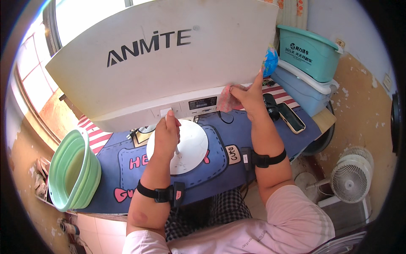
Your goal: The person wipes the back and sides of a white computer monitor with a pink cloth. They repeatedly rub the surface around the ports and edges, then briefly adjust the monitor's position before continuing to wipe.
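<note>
A white ANMITE monitor (177,70) stands with its back towards me, tilted in this view. My left hand (166,135) grips the thin neck of its stand, just below the mount on the monitor's lower edge. Beneath that hand, the round white stand base (193,152) shows dark smudges. With a pinkish-grey cloth (226,101) bunched in it, my right hand (250,95) is at the monitor's lower right corner, one digit pointing up along the edge. Those fingers are partly hidden behind the cloth and hand. A label and ports lie between both hands.
At left, a green collapsible basin (92,171) holds cloudy water near the table edge. To the right are a phone (291,118), a black object (271,106), a small globe (270,62) and stacked storage bins (307,54). A white fan (350,177) stands lower right.
</note>
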A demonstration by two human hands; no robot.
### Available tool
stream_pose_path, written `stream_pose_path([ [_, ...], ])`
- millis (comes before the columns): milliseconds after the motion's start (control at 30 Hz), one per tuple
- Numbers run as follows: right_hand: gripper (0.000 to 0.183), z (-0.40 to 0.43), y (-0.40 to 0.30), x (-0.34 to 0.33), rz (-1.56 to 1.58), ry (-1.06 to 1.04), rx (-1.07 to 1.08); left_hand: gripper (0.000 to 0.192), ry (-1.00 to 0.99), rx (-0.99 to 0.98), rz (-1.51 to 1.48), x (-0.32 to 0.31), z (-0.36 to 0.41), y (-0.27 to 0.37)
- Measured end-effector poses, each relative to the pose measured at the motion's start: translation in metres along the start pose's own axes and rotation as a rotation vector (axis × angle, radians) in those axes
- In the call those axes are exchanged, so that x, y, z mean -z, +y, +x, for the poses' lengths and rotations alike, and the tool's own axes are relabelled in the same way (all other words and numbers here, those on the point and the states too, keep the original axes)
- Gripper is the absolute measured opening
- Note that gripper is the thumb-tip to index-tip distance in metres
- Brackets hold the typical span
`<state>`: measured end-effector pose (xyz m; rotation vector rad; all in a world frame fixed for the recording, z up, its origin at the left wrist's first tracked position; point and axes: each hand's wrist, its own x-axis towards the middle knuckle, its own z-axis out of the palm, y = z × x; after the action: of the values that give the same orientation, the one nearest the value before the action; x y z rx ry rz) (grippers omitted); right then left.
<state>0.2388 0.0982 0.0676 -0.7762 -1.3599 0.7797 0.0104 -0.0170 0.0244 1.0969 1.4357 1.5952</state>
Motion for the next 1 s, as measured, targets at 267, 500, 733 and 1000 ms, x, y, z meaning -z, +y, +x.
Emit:
stream_pose_path([
  [267,0.077,0.017,0.009,0.026,0.355,0.056,-0.132,0.048,-0.011,0.049,-0.086,0.001,0.0,0.003],
  [500,0.075,0.015,0.007,0.024,0.363,0.013,-0.091,0.048,-0.029,0.079,-0.18,0.004,0.0,0.003],
  [733,0.072,0.009,0.01,0.0,0.071,0.051,0.015,0.048,-0.026,0.041,-0.12,0.003,0.0,0.001],
  [1000,0.071,0.016,0.007,0.016,0.225,0.009,-0.1,0.047,-0.033,0.057,-0.121,0.002,-0.001,0.002],
])
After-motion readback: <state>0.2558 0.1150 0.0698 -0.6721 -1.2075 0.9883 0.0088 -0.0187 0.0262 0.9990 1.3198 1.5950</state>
